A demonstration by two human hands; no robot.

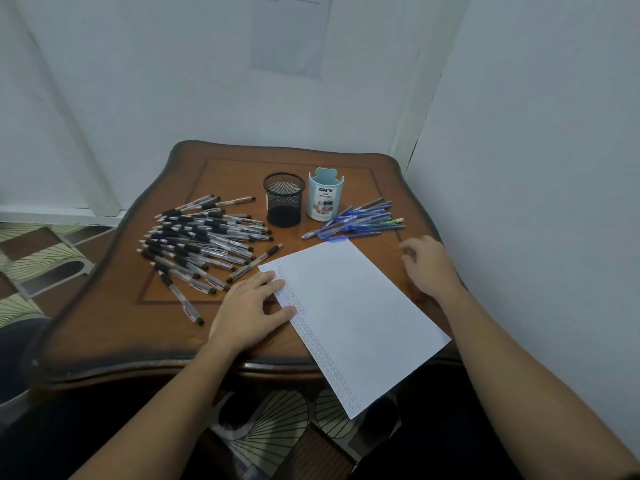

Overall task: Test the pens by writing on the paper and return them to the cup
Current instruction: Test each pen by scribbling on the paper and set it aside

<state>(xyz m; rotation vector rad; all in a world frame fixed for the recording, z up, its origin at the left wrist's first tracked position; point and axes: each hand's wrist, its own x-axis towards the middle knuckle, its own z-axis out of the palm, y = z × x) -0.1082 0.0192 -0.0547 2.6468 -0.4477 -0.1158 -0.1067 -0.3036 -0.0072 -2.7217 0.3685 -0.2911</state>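
Black pens (204, 237): I see a pile at left.
Left hand (252, 310): flat, fingers pressing the paper's (353, 317) edge.
Mesh cup (284, 204): standing behind, maybe empty.
Blue pens (363, 220): beside the blue cup (323, 199).
Right hand (429, 268): loose, holding nothing, beside the paper.

Pale blue cup (325, 199) — label reads "DIY", "DESK ORGANIZER" beneath.

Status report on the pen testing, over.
Left hand flat on white paper sheet, right hand empty beside it. No pens showing in black mesh cup or pale blue plastic cup. Black-and-clear pens, blue pens lie loose; nothing blocks cups.
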